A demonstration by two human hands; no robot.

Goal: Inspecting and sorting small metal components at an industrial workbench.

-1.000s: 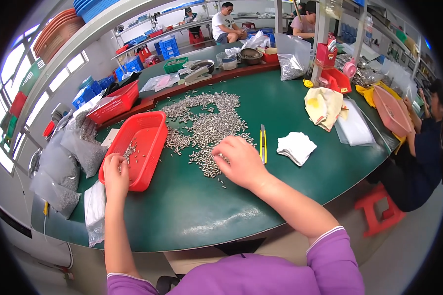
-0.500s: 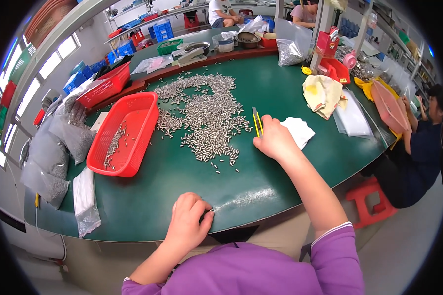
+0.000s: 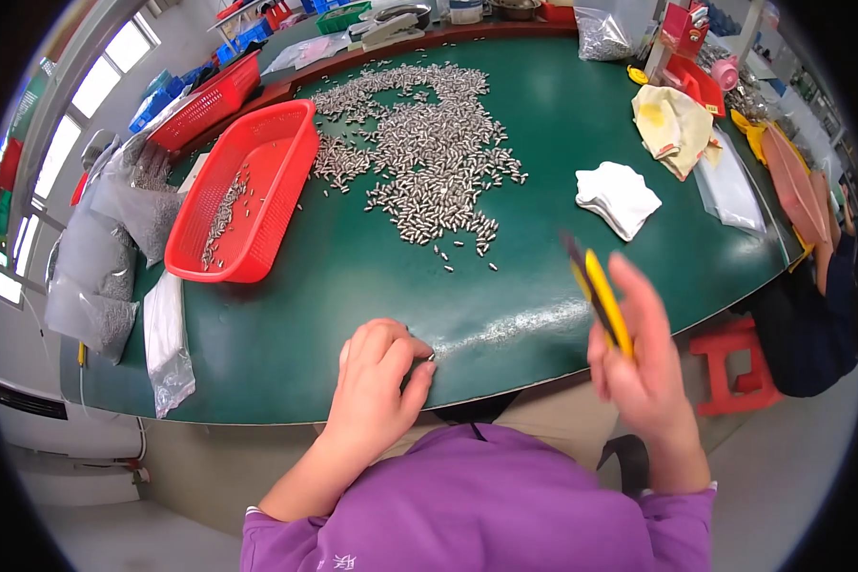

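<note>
My left hand (image 3: 374,381) rests at the near edge of the green table (image 3: 334,305), thumb and fingers pinching a small metal pin (image 3: 433,357). Raised at the right, my right hand (image 3: 646,377) grips a yellow and black utility knife (image 3: 603,297). Motion blurs the knife, and its dark far end points up and left. Beyond both hands spreads a wide pile of small, shiny, pointed metal pins (image 3: 429,172), with a few strays at its near side. A stack of white cloth or paper (image 3: 618,198) lies beyond the knife.
A red plastic basket (image 3: 300,157) with some pins stands left of the pile. Filled clear bags (image 3: 95,243) and a flat plastic packet (image 3: 165,343) line the left side. A cream cloth (image 3: 675,129) lies far right. Another person (image 3: 810,324) sits beyond a red stool (image 3: 734,372).
My right hand has picked the utility knife up from the table beside the white stack and drawn it back toward me. My left hand keeps its pinch. The view has tilted down.
</note>
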